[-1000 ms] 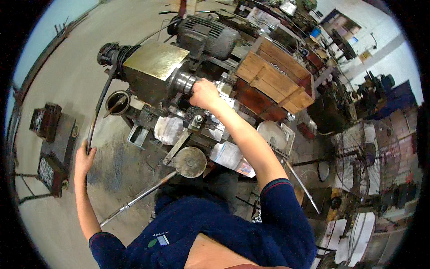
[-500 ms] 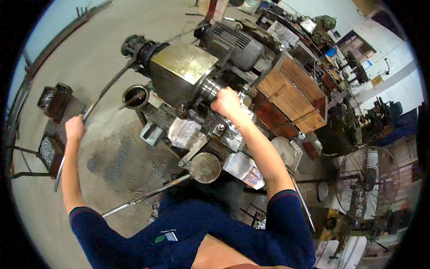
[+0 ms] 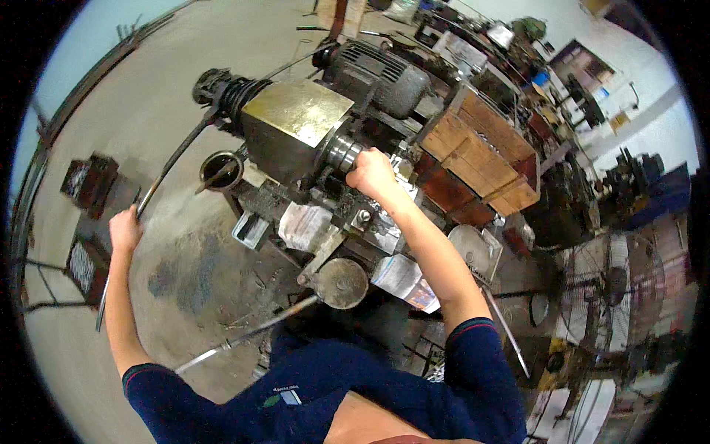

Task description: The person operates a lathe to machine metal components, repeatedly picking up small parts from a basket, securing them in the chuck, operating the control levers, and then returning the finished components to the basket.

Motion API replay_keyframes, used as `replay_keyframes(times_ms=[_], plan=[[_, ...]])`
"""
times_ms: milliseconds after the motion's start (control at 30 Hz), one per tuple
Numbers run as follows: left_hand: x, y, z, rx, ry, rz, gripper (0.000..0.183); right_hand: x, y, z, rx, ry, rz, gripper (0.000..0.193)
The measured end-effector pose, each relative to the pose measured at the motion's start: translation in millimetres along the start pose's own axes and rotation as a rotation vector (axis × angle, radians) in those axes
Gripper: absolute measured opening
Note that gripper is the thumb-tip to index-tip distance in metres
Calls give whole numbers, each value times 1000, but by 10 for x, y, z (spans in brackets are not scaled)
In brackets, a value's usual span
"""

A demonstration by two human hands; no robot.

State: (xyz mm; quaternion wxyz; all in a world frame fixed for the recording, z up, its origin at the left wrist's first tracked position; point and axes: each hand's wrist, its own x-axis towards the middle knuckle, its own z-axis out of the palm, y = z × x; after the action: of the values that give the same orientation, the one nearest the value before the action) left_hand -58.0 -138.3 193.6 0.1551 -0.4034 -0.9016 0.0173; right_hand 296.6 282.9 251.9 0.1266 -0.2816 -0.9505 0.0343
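My left hand (image 3: 125,228) is closed round a long metal lever (image 3: 171,160), which runs up to the rear end of a machine's headstock (image 3: 285,140) with a bare yellowish top plate. At the headstock's right end is a shiny round spindle nose (image 3: 344,152). My right hand (image 3: 372,173) sits at its front face with the fingers curled in. Whatever those fingers hold, if anything, is hidden behind the hand. Below lies the machine bed, with a sheet of paper (image 3: 305,226) and a bolt (image 3: 362,217) on it.
A wooden crate (image 3: 481,159) stands right of the machine, a ribbed motor (image 3: 377,78) behind it. A round metal disc (image 3: 341,283) and a rod (image 3: 244,337) are close to my body. A cup-like pot (image 3: 222,171) is at the left. A fan (image 3: 599,296) stands at the right.
The whole view has shifted slightly. Both hands keep their places on the lever and at the spindle nose; little else differs.
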Motion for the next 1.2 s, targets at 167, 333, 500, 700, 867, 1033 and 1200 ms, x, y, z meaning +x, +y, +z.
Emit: replay_keyframes(times_ms=[167, 333, 500, 700, 867, 1033, 1200], plan=[[306, -514, 513, 70, 136, 52, 11, -9, 26, -21, -55, -15, 6, 22], [440, -178, 150, -1, -77, -138, 17, -279, 4, -318, -47, -53, -66, 33], [184, 757, 570, -855, 582, -97, 20, -1159, 294, -746, 199, 335, -162, 39], [-70, 1941, 2201, -658, -416, 88, 42, -2598, 1052, -854, 91, 233, 265, 35], [484, 2155, 1632, 141, -437, 570, 14, -3735, 1562, -760, 10, 162, 680, 34], [258, 2161, 1378, -74, -375, 320, 25, -4527, 2160, -712, -197, 79, 931, 47], [105, 1959, 1445, -318, -568, 57, 40, -5604, 2699, -481, -473, -235, 1333, 40]])
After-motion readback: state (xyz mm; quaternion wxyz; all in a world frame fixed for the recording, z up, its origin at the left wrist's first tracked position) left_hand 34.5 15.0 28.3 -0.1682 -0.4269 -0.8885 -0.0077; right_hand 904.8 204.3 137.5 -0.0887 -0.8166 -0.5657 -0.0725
